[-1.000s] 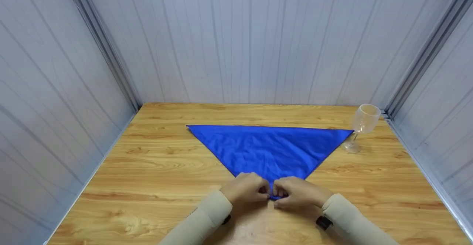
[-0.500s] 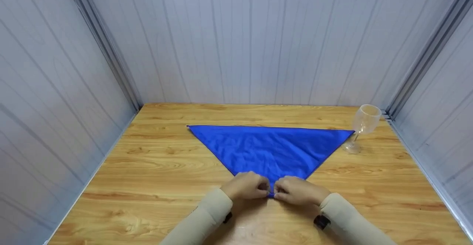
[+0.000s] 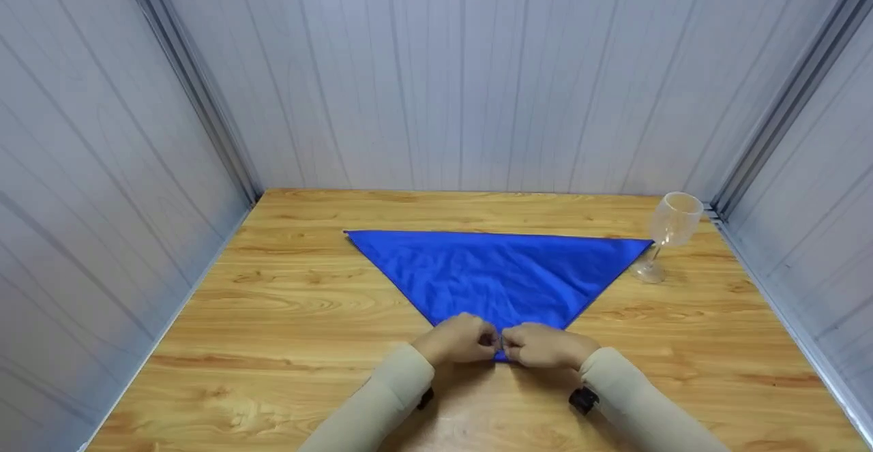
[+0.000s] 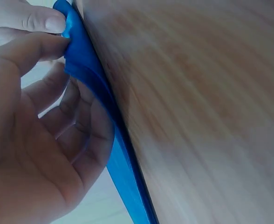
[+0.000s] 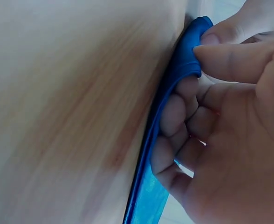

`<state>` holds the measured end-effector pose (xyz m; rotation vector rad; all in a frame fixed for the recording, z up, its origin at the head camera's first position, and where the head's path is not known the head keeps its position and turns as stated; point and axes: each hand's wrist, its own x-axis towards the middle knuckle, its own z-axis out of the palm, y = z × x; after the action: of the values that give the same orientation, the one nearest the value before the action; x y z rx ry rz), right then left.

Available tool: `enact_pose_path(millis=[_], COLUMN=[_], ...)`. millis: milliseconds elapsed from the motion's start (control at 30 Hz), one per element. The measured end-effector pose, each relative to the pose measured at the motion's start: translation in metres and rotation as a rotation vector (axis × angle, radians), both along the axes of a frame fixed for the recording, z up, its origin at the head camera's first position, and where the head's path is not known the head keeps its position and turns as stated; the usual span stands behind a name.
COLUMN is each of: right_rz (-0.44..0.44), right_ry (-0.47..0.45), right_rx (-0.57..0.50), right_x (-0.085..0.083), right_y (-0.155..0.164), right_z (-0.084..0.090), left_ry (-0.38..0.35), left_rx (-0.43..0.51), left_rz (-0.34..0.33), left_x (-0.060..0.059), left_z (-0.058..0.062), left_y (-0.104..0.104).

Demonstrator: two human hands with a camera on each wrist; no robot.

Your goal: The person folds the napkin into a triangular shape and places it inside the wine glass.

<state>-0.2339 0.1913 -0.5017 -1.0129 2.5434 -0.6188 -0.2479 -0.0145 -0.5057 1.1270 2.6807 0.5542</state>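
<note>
Pinching the near tip of the blue cloth [image 3: 494, 275], your left hand [image 3: 458, 340] and right hand [image 3: 545, 345] meet knuckle to knuckle, each with thumb and forefinger closed on the fabric. Beyond your grip the cloth lies flat on the wooden table [image 3: 286, 315] as a triangle, its long edge farthest from you. Both wrist views show the tip doubled over between thumb and fingers [image 4: 39, 21], so you hold a small fold, not a single layer.

To do this well, I would keep both pinches level and equally tight, so the fold stays square to the far edge. Work in small, even turns, and press each one flat before taking the next. Keep the cloth taut away from your grip without dragging it: its far right corner lies just beside the wine glass [image 3: 667, 232], which would likely tip easily.
</note>
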Motion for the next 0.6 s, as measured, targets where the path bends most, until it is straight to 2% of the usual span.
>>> enact_pose_path(millis=[200,367,467,600], right_rz=[-0.007,-0.05,-0.066,-0.057], right_ry=[-0.039,-0.089,-0.097,-0.061], right_rx=[-0.01,-0.005,-0.017,-0.04], right_x=[-0.0015,-0.0021,-0.0028,-0.0028], right_y=[-0.0009,-0.0017,-0.0011,0.0], right_z=[0.0004,0.0017,0.0011,-0.0015], left_ry=[-0.038,-0.076,-0.072,-0.048], left_rx=[0.058,0.06,0.06,0.072], left_rz=[0.005,0.023,0.024,0.022], left_x=[-0.0022,-0.0032,-0.004,-0.0042], left_z=[-0.0004,0.0002,-0.0006,-0.0029], left_y=[-0.0007,-0.0007,-0.0005,0.0003])
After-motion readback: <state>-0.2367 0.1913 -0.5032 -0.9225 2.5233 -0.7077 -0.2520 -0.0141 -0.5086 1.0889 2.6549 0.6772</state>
